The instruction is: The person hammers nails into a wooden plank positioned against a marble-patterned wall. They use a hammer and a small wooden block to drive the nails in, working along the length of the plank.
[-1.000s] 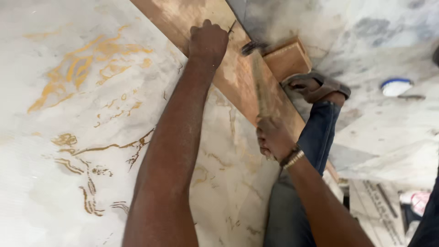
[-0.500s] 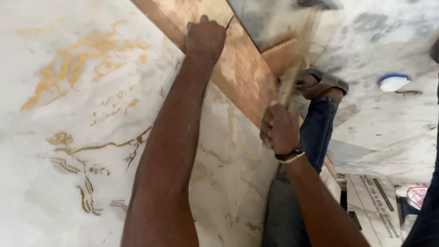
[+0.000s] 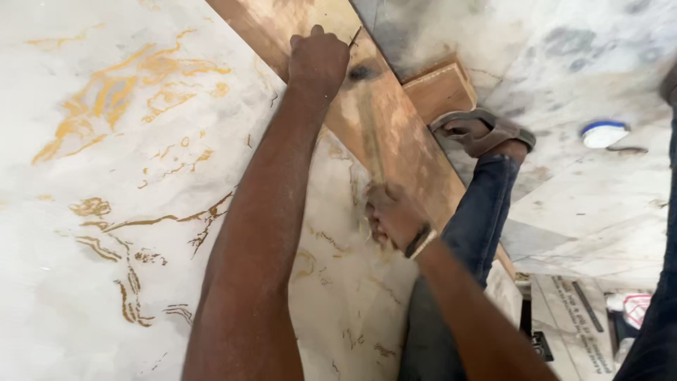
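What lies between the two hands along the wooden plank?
In the head view, the blurred hammer spans that stretch: its handle runs up from the right hand and its head lies by the nail pinched in the left hand, over the plank.

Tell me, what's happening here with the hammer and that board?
A person is nailing. The left hand pinches a nail upright on a wooden board that lies along the edge of a marble-patterned sheet. The right hand grips a hammer, blurred in mid-swing, its head by the nail. A sandalled foot rests beside a small wooden block.
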